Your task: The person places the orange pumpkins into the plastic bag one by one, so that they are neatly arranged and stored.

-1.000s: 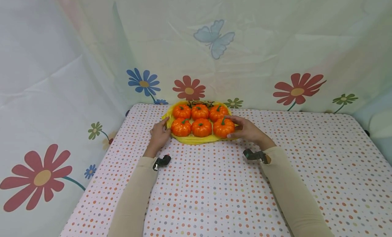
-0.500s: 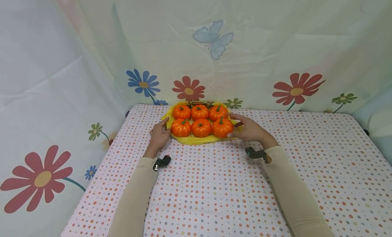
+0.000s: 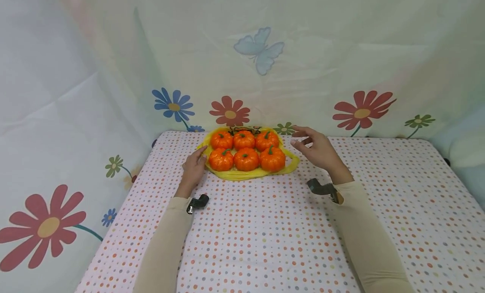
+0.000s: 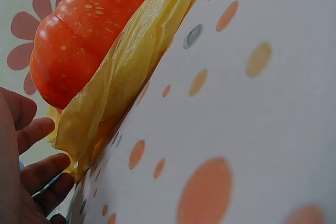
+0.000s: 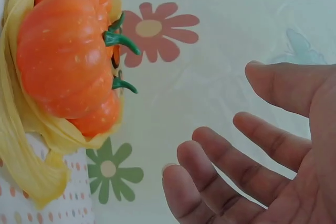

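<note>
Several orange toy pumpkins with green stems sit in two rows on a yellow plastic bag, whose loop sticks out on the right. At the bag's left edge is my left hand, fingers loosely extended; in the left wrist view its fingertips are at the crumpled yellow rim, seemingly touching it. My right hand hovers to the right of the bag, apart from it. Its fingers are spread and relaxed with nothing between them, as the right wrist view also shows beside the front right pumpkin.
A table with a dotted cloth lies under the bag. Behind it hangs a pale curtain printed with flowers and a butterfly, and another curtain side closes off the left.
My right hand has let go of the front right pumpkin and bag edge, moving up and to the right. The bag's right loop now lies exposed. My left hand has stayed at the left edge.
</note>
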